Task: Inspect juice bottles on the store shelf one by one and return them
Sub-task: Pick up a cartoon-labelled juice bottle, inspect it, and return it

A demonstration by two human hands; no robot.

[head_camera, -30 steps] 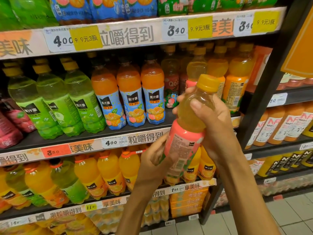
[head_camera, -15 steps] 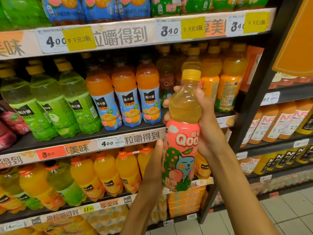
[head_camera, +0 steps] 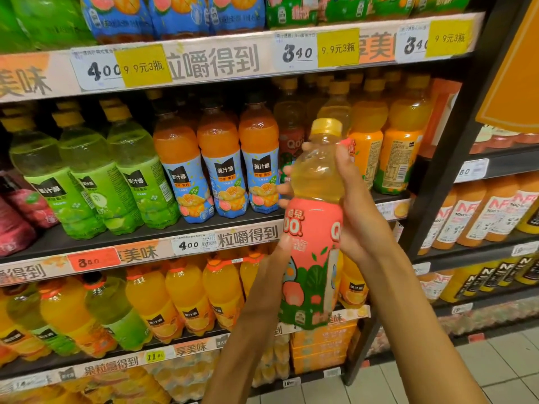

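Pale yellow juice shows through the clear shoulder of the bottle (head_camera: 313, 223), and there the right hand (head_camera: 354, 205) has its fingers (head_camera: 284, 172) curled round the far side with the thumb laid along the near side, clamped on the plastic just under the yellow cap (head_camera: 326, 127); the left hand (head_camera: 269, 275) lies against the lower left of the pink label, thumb pressed up the sleeve, remaining fingers hidden behind the bottle so their curl cannot be told; long axis close to upright, cap uppermost, base lowest; bottle held clear of the rack, in front of the middle shelf (head_camera: 163, 231); judged home slot: beyond and slightly above the fingers, among the yellow-capped bottles (head_camera: 367, 135) just behind the cap, a matching pink-labelled one (head_camera: 290, 141) to its left; right hand nearer that row and higher on the bottle, so the return looks like a forward push led by the right hand, axis kept vertical to pass under the upper shelf edge (head_camera: 221, 62).
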